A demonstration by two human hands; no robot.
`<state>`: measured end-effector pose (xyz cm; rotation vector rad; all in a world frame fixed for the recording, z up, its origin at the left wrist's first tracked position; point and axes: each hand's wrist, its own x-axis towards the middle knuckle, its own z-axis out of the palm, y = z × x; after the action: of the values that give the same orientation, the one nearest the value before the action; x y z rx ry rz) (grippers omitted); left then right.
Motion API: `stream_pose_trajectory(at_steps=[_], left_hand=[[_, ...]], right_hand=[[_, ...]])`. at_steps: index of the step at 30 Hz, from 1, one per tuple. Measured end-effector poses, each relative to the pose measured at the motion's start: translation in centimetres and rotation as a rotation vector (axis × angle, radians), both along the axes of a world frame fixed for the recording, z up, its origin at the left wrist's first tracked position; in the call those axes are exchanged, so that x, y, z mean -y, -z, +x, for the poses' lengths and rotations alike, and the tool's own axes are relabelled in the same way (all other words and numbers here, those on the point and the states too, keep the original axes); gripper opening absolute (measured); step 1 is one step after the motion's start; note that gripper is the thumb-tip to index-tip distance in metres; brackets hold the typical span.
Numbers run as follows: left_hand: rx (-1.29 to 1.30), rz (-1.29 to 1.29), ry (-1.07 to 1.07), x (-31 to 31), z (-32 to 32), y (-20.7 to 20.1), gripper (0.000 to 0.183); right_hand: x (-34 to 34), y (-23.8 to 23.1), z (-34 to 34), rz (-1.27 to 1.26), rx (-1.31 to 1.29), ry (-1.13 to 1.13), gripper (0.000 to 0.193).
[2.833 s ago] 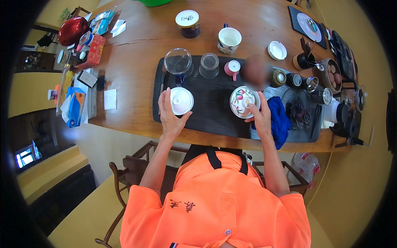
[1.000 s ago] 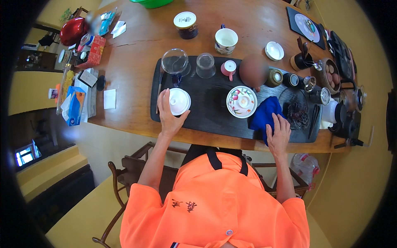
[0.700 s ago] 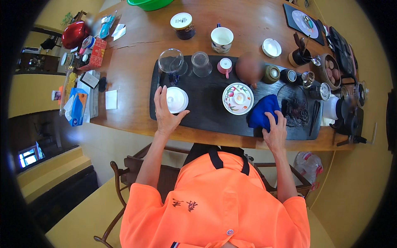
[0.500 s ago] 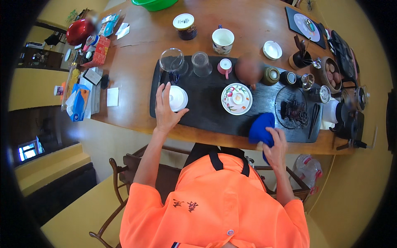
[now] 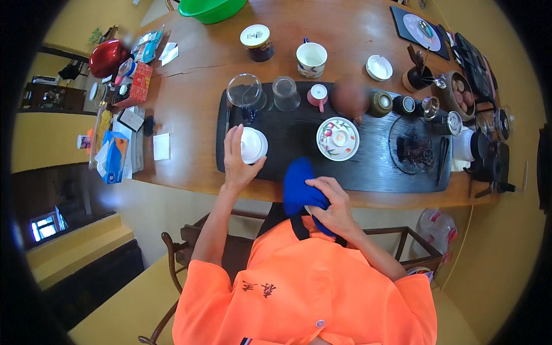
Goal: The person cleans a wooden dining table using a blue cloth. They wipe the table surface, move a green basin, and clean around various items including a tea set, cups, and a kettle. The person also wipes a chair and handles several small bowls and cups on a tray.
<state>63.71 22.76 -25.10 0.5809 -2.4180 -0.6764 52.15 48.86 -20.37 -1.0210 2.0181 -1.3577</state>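
My left hand [image 5: 237, 164] curves around a small white cup [image 5: 253, 145] at the left end of the dark tea tray [image 5: 276, 146]; its fingers lie along the cup's left side and its thumb near the lower right. A blue cloth [image 5: 299, 187] is bunched in my right hand [image 5: 333, 208], hanging over the tray's front edge close to my body. Right of the white cup sits a lidded floral bowl [image 5: 337, 139]. Behind it stand a glass pitcher [image 5: 244, 92], a clear glass [image 5: 286, 94], an upturned pink cup [image 5: 317, 96] and a round brown teapot [image 5: 349, 96].
On the tray's right lie a wet dark patch [image 5: 415, 154] and black tongs [image 5: 443, 160], with small jars [image 5: 381, 104] behind. Farther back are a white mug [image 5: 311, 60], a lidded tub [image 5: 257, 43] and an ashtray [image 5: 379, 68]. A tissue box [image 5: 117, 156] stands far left.
My right hand has carried the blue cloth leftward from the tray's right part to the front middle. My left hand has drawn in around the white cup. The view has shifted slightly.
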Motion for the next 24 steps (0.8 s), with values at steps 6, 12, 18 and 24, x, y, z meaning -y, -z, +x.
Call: stream_pose_trajectory(at_steps=[6, 12, 18, 24], left_hand=[[-0.061, 0.047, 0.032, 0.6, 4.0, -2.4, 0.099], [-0.061, 0.094, -0.004, 3.5, 8.7, -4.8, 0.104], [-0.07, 0.099, 0.009, 5.3, 10.2, -4.7, 0.105], [-0.083, 0.094, 0.029, 6.1, 10.8, -4.7, 0.106]], right_hand=[[5.8, 2.7, 2.4, 0.277, -0.551, 0.009, 0.061], [13.8, 3.3, 3.1, 0.352, -0.654, -0.027, 0.062], [16.2, 3.9, 2.5, 0.298, -0.7, 0.046, 0.058], [14.9, 3.7, 4.8, 0.383, -0.691, -0.01, 0.061]])
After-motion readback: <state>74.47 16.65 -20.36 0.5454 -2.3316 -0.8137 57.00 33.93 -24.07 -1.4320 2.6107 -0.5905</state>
